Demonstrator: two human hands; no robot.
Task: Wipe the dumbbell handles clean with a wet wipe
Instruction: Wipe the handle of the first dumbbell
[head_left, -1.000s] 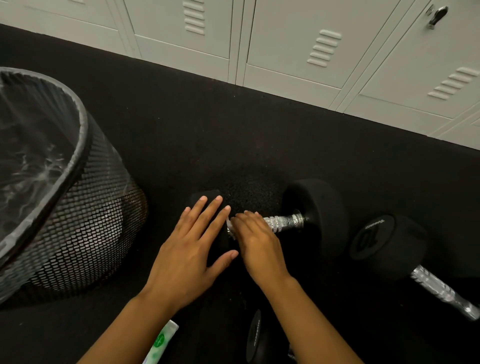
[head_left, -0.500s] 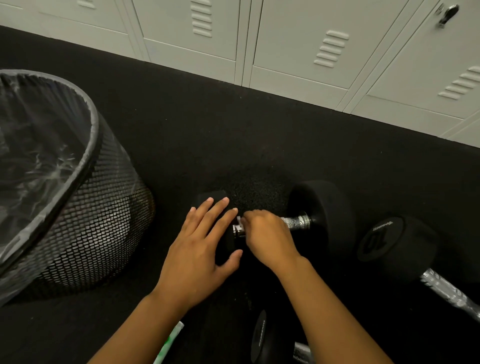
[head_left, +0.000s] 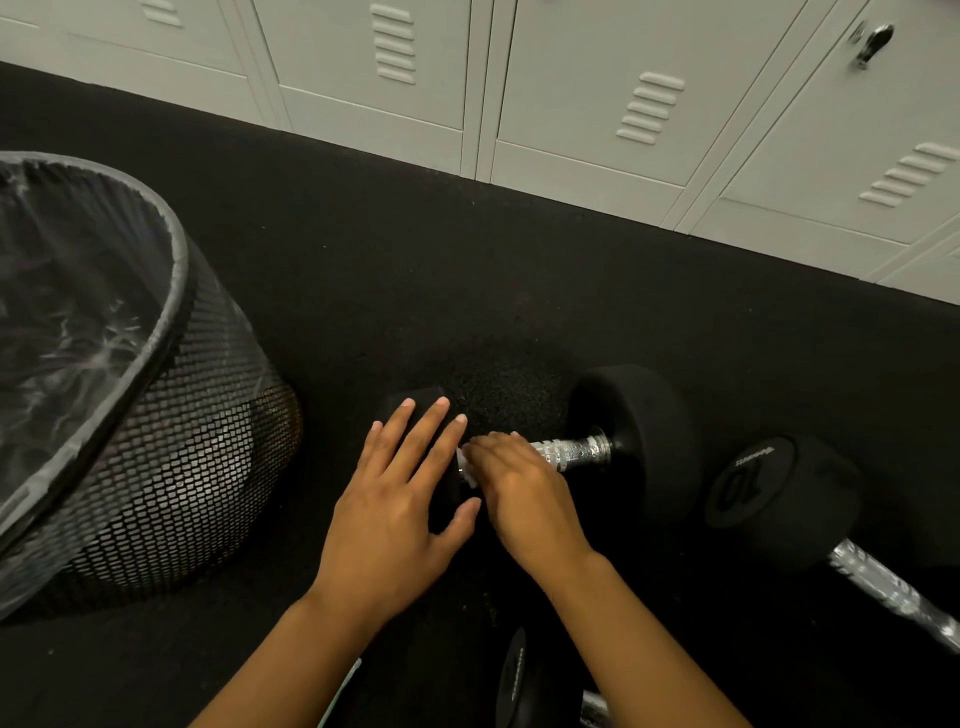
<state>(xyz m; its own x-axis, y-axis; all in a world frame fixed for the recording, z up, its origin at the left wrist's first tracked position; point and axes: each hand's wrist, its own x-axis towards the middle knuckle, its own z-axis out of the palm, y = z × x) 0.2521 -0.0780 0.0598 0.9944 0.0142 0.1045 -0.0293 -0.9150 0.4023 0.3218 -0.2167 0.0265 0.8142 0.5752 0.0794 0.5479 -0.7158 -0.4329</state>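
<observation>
At the left of the frame stands a black mesh waste bin lined with clear plastic (head_left: 156, 415). Just right of it, at lower centre, the left hand (head_left: 400, 499) lies flat with straight fingers on the near black rubber head of the dumbbell (head_left: 639, 441). Touching it, the right hand (head_left: 519, 488) curls round the knurled chrome handle (head_left: 571, 451), pinching a white wet wipe (head_left: 466, 470). Wiping appears under way; the next stroke likely runs right toward the far head
</observation>
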